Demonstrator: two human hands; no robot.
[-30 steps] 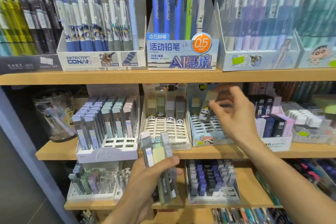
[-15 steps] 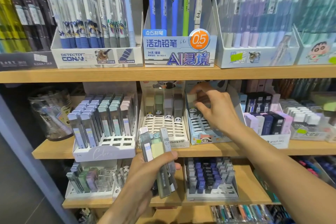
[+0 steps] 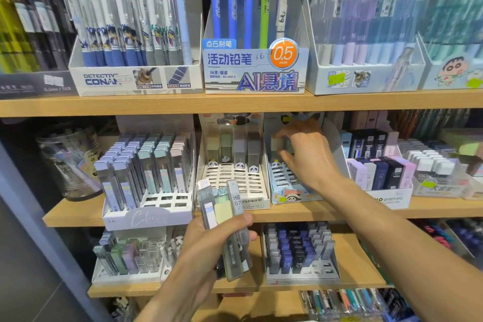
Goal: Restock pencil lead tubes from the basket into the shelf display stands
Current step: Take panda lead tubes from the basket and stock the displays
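Right hand (image 3: 308, 157) now deeper in blue stand (image 3: 281, 192), apparently seating a tube (image 3: 276, 144); left hand (image 3: 209, 238) clutching spare tubes (image 3: 227, 219).

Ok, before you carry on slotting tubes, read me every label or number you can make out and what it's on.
"DETECTIVE CONAN": white pen box.
"活动铅笔", "0.5 mm", "AI悬境": blue pencil box.
"HB 0.7": lead tube held in left hand.
"0.5": another held tube.
"graph MG": box beside right hand.
Price stickers and small print: too blurred.
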